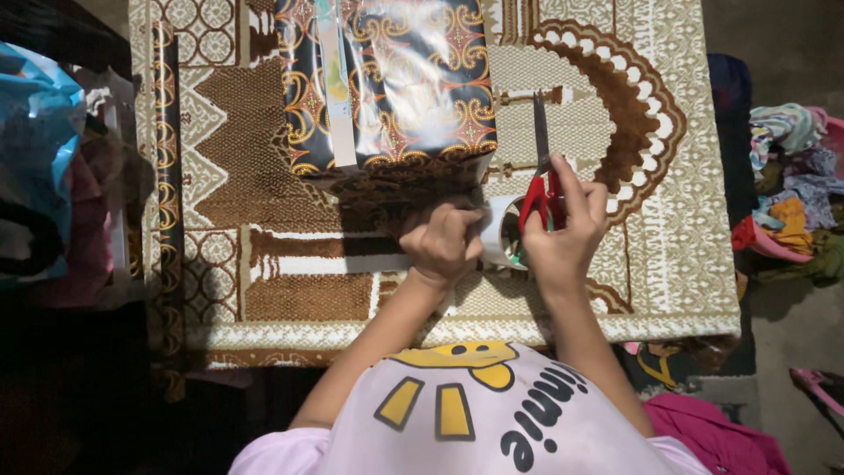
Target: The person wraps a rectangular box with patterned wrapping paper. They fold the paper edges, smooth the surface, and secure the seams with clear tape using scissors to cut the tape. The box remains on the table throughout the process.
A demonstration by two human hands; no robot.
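Observation:
A box (396,79) wrapped in glossy black paper with gold and red swirls lies on a patterned mat (264,176). A pale strip (335,88) runs across the top of the box. My left hand (442,244) is closed at the box's near edge, with its thumb side against a white tape roll (498,230). My right hand (563,236) grips red-handled scissors (540,180), blades pointing away from me, and its fingers also press the roll from the right. The roll sits between both hands, partly hidden.
The brown and cream mat reaches its near edge (352,332) just in front of me. A roll of the same dark wrapping paper (166,176) lies along its left side. A blue plastic bag (35,132) is at far left. Loose clothes (791,185) are piled at the right.

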